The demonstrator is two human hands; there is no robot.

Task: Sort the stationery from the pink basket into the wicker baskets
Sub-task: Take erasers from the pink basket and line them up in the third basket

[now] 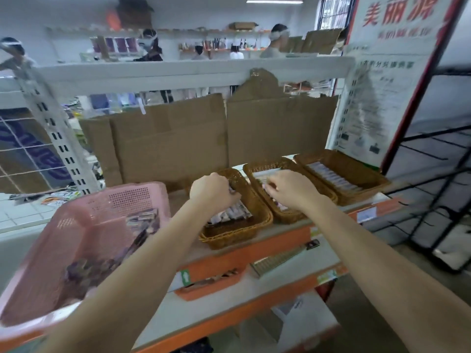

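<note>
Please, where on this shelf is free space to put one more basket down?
Bare shelf shows between the pink basket and left wicker basket. Rightwards the three wicker baskets sit crowded, nearly touching, both hands over them.

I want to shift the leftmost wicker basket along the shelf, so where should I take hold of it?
Judging by its shape, take the leftmost wicker basket by its thick woven rim at the near short end, coming from the shelf's front edge. That end faces you and is bare, while the left hand covers the far end and packs fill the middle. A grip on both long sides might hold it steadier.
</note>
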